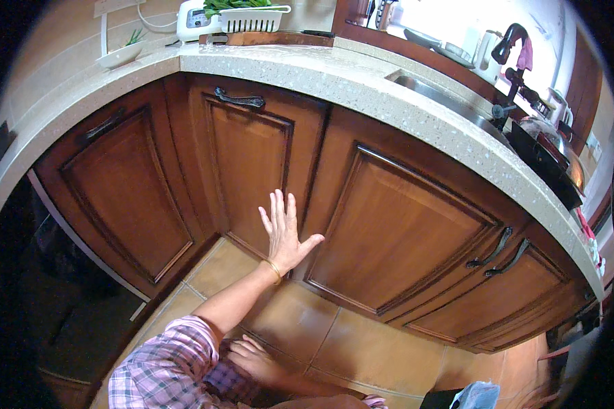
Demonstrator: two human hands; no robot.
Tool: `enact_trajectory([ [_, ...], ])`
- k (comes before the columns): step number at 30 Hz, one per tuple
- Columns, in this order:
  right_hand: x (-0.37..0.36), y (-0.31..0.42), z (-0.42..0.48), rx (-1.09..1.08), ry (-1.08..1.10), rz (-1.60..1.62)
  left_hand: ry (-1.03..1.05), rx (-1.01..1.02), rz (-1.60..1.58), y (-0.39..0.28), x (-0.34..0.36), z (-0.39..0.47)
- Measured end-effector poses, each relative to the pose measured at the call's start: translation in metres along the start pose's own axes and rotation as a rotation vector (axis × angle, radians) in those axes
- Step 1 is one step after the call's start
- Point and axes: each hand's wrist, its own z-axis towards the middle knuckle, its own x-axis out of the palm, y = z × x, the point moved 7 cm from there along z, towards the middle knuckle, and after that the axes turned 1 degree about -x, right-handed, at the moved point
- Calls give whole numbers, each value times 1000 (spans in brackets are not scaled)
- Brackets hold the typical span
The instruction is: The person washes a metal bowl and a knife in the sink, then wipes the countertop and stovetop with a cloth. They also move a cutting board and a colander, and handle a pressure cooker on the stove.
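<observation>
My left hand [285,235] is stretched out over the lower cabinets with its fingers spread and nothing in it. A gold-coloured bangle [272,271] circles that wrist, and the plaid sleeve [169,363] is pushed up the forearm. Behind the hand stands a brown wooden cabinet door [250,153]; whether the fingers touch it I cannot tell. Lower down, my right hand [250,360] is slightly blurred beside the left sleeve, close to purple plaid cloth. Its fingertips are partly hidden there, so its grip is unclear.
A speckled stone countertop [297,69] curves above the cabinets. On it are a white basket [253,20] of leafy greens, a white dish [122,55] and a sink [440,99]. A wok [545,161] overhangs the right side. Tiled floor [384,353] lies below.
</observation>
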Motion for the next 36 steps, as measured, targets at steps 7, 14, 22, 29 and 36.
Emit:
enact_trajectory([
  [7,30,-15,-7,-23,104,-132,-3,-8,9,-5,17,11],
  [14,-62,29,25,24,191,27,196,-84,47,-12,-1,16],
  [22,-230,50,98,315,289,221,589,-280,157,-24,-48,30],
  [29,-482,79,181,692,-306,-177,1222,-516,-524,-60,-135,-73],
  [36,-516,52,238,811,-345,-587,1288,-384,-353,-44,-347,-13],
])
